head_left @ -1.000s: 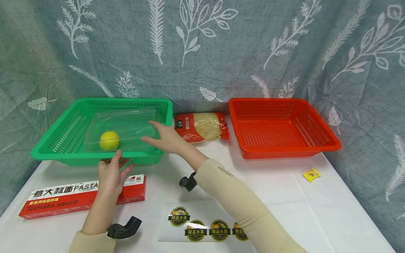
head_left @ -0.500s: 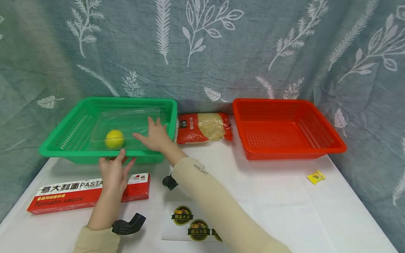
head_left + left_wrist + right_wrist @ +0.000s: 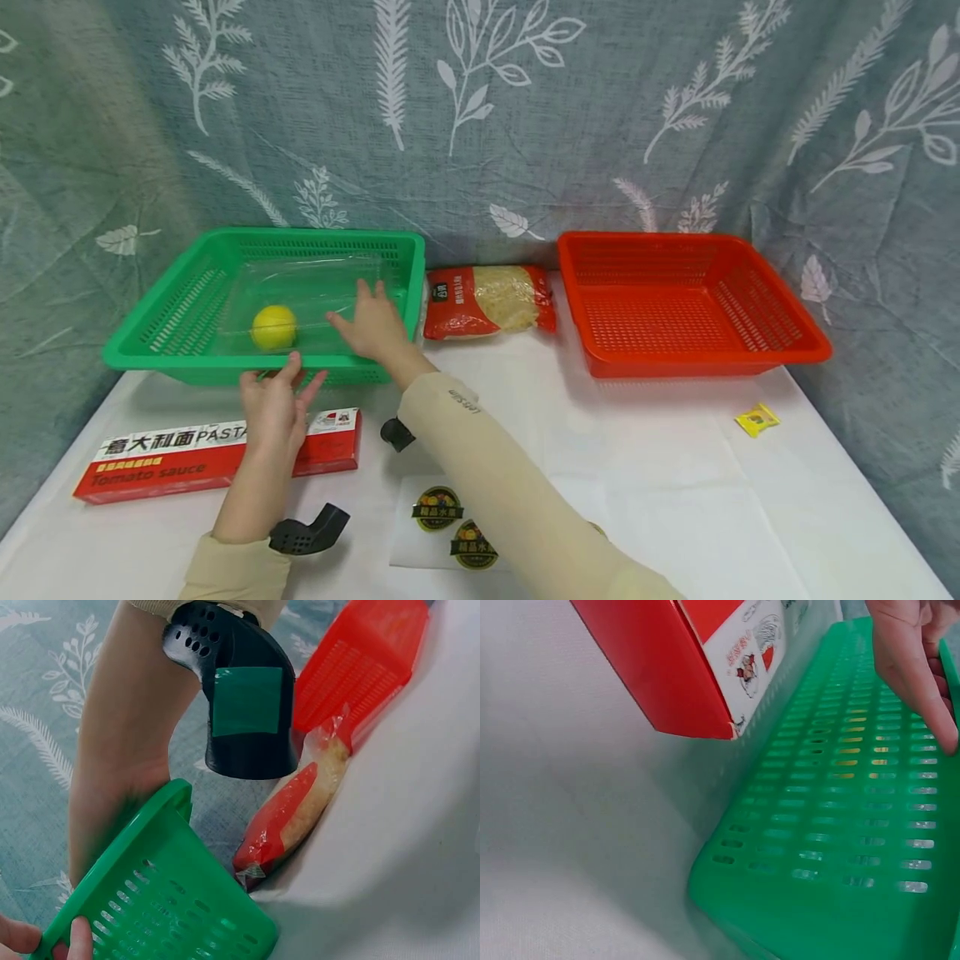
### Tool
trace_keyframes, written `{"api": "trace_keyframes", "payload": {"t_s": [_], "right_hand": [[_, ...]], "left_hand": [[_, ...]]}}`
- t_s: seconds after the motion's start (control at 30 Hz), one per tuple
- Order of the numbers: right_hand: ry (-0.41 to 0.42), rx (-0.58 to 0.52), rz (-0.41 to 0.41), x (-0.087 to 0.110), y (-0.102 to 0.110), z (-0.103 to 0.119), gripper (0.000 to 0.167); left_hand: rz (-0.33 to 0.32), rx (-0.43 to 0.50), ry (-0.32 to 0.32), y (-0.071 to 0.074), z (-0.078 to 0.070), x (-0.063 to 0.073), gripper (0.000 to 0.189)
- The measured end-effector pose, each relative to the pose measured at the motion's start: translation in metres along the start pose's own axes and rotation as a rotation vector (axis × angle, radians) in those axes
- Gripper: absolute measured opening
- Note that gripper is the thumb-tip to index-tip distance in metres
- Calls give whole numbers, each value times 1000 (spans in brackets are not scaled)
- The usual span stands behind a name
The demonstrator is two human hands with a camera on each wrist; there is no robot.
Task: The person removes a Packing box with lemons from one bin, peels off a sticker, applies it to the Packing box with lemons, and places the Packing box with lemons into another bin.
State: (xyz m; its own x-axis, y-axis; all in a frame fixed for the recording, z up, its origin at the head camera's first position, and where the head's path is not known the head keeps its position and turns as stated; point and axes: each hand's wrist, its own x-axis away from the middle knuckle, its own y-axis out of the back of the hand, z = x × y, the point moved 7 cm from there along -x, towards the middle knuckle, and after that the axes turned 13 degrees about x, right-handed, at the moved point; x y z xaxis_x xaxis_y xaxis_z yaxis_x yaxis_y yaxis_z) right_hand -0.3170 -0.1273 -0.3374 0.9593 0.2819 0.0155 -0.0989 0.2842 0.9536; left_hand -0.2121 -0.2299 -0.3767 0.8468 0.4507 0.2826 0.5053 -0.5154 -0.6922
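Observation:
At the near rim of the green basket (image 3: 187, 363), my left hand (image 3: 273, 410) grips the edge, thumb on top and fingers on the outer wall. My right hand (image 3: 377, 327) reaches over that rim into the basket's right part, fingers spread, over a clear plastic container (image 3: 322, 287). Whether its fingertips touch the plastic is hard to tell. A yellow ball (image 3: 273, 327) sits at the near left of the clear plastic. In the right wrist view, the left hand (image 3: 915, 664) is at the slotted wall, with yellow showing through the slots.
A red PASTA box (image 3: 330, 446) lies in front of the green basket, partly behind the left forearm. A red-ended bag of pale food (image 3: 491, 302) lies between the green and red baskets (image 3: 697, 359). A small yellow packet (image 3: 757, 419) and a sticker sheet (image 3: 437, 508) rest nearer.
My right hand has turned its fingers away from me and shifted slightly deeper into the green basket. The left hand keeps its place on the rim. The head view has panned slightly left.

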Motion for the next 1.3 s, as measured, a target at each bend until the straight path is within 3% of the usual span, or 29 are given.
{"api": "trace_keyframes", "payload": {"t_s": [0.37, 0.6, 0.7, 0.93, 1.3], "right_hand": [[-65, 110, 38, -6, -9, 1, 64], [-148, -14, 104, -4, -11, -1, 60], [-159, -52, 83, -4, -11, -1, 57], [-140, -86, 74, -3, -9, -3, 57], [-30, -167, 33, -7, -5, -1, 49]], "left_hand": [[1, 13, -8, 2, 0, 0, 56], [-1, -1, -11, 3, 0, -2, 51], [-5, -5, -20, 3, -1, -2, 49], [0, -10, -23, 2, -1, -2, 44], [2, 1, -22, 4, -1, -4, 46]]}}
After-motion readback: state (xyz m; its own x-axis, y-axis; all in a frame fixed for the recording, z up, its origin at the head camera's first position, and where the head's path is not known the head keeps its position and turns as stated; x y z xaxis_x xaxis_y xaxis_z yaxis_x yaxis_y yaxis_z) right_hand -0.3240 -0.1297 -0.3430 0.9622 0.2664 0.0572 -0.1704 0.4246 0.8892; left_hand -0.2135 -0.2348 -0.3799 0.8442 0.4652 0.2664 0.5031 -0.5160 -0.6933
